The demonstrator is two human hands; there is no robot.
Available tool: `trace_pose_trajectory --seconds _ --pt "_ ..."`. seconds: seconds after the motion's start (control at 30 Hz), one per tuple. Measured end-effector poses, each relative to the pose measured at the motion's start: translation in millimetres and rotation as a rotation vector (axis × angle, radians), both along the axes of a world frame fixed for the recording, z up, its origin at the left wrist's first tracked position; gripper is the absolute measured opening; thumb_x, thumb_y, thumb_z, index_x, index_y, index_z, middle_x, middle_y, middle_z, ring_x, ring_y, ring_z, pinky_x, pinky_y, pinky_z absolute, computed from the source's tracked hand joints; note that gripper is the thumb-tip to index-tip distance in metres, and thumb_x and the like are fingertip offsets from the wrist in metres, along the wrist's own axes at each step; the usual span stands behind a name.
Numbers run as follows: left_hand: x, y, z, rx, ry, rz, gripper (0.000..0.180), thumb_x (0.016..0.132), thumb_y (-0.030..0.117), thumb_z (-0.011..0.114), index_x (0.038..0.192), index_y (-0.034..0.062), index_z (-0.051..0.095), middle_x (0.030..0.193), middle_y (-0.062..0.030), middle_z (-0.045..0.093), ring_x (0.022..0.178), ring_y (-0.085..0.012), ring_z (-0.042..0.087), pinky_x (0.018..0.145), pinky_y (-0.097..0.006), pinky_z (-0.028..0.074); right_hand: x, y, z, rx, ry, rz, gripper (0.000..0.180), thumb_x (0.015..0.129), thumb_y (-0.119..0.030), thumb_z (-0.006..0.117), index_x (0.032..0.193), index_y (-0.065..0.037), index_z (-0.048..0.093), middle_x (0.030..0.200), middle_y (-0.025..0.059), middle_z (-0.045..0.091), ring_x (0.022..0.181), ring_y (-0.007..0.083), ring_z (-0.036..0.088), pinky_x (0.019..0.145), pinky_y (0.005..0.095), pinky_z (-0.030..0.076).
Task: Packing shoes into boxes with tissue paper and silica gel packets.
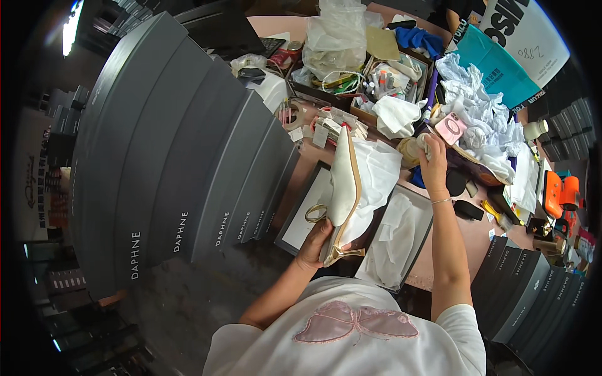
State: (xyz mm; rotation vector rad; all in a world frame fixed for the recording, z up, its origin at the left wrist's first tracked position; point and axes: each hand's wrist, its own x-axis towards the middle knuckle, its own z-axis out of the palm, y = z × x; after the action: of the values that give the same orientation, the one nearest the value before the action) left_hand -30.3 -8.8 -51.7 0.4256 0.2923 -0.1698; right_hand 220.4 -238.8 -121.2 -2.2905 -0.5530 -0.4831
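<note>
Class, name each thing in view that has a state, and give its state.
White shoe, held in left hand
Right hand, fingers bent, hold unclear
Box, open, white paper inside
Grey boxes, stacked
Pink phone, ring side up
Laptop, open
Paper heap, crumpled

A white T-shirt (276,344) with short sleeves (463,331) is worn by the person, and both forearms are left bare. On the cloth a large butterfly (326,323) is sewn, in dusty pink. Its wings are edged with a frilled pink trim (411,326), and some thin threads (357,340) are seen hanging at its middle. Around the right wrist a thin bracelet (441,200) is worn; its metal seems to be silver, though it is seen too small for certainty.
</note>
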Motion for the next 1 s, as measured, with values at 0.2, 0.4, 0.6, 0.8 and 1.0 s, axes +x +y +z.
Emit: trace_pose_trajectory --seconds 0.2,0.4,0.6,0.8,1.0 --pt "-9 5 -7 0.076 -0.002 -0.028 0.047 0.094 0.04 0.055 0.127 0.0077 0.047 0.107 -0.005 0.058 0.076 -0.0158 0.056 0.059 -0.032 0.047 -28 -33 22 0.279 -0.085 -0.307 0.037 0.085 -0.007 0.067 0.117 0.001 0.05 0.115 0.0151 0.057 0.105 0.024 0.058 0.087 0.0357 0.049" --pt "-8 1 3 0.15 0.007 -0.044 0.045 0.094 0.039 0.056 0.126 0.0086 0.047 0.101 -0.0044 0.059 0.073 -0.0169 0.057 0.059 -0.032 0.047 -41 -81 -15 1.308 0.243 -0.577 0.038 0.089 -0.011 0.066 0.119 0.0 0.047 0.109 0.0127 0.059 0.094 0.017 0.061 0.079 0.028 0.053" --pt "-17 -3 6 0.202 0.063 0.012 0.037 0.095 0.037 0.055 0.119 0.0094 0.051 0.094 -0.0037 0.059 0.069 -0.0167 0.056 0.058 -0.033 0.046 -20 -13 22 0.092 -0.171 -0.185 0.036 0.08 -0.01 0.071 0.113 -0.003 0.056 0.112 0.0153 0.057 0.103 0.0309 0.057 0.086 0.0379 0.048" --pt "-20 -9 21 0.184 0.021 0.029 0.036 0.095 0.037 0.055 0.115 0.0073 0.053 0.092 -0.0038 0.058 0.069 -0.0136 0.056 0.059 -0.031 0.049 -8 3 25 0.036 0.111 -0.111 0.024 0.085 -0.011 0.066 0.109 -0.009 0.065 0.108 0.0142 0.057 0.089 0.0292 0.059 0.076 0.0373 0.049" --pt "-20 -11 23 0.163 0.024 0.053 0.038 0.094 0.038 0.056 0.118 0.008 0.052 0.094 -0.0044 0.058 0.07 -0.0141 0.057 0.059 -0.031 0.05 -122 9 120 0.333 0.515 0.272 0.015 0.085 -0.011 0.066 0.095 0.0 0.067 0.08 0.0101 0.063 0.074 0.0208 0.061 0.066 0.0263 0.047"
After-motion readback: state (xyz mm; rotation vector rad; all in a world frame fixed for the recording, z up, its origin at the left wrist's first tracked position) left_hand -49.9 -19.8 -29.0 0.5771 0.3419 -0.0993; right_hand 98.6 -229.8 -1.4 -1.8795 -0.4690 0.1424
